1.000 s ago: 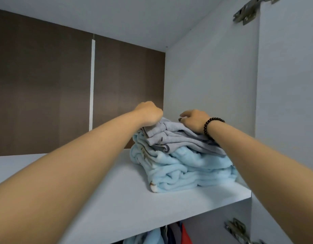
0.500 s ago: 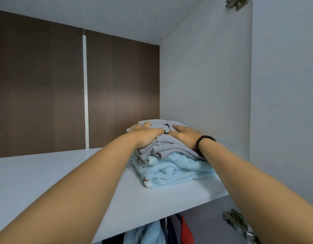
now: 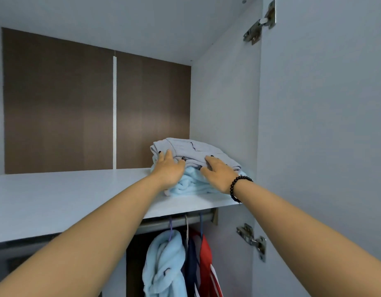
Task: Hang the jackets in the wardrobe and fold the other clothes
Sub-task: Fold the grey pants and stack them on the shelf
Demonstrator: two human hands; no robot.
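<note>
Up on the shelf (image 3: 78,196), right of centre in the frame: left hand (image 3: 169,169) and right hand (image 3: 219,174), fingers straight and spread, pressed flat against the near face of a folded stack, grey top (image 3: 189,150) over blue fleece (image 3: 189,187). Nothing pinched or gripped. Stack hard by the side panel (image 3: 226,116) at centre right, front edge close to the shelf lip. Below, at lower centre, jackets (image 3: 163,262) on the rail (image 3: 170,222): pale blue, navy, red, hangers hooked on. Task judged nearly finished, with only the seating of the pile left. Chief risk: uneven push from the two palms, sending the grey layer sliding off the plush fleece toward the back or skewing the folds open. Second risk: stack left too near the lip, apt to tip forward once released. Third: bracelet (image 3: 238,187) at the right wrist catching on the fleece during withdrawal and dragging the bottom layer outward. Slow, level pressure and a straight pull back advised
</note>
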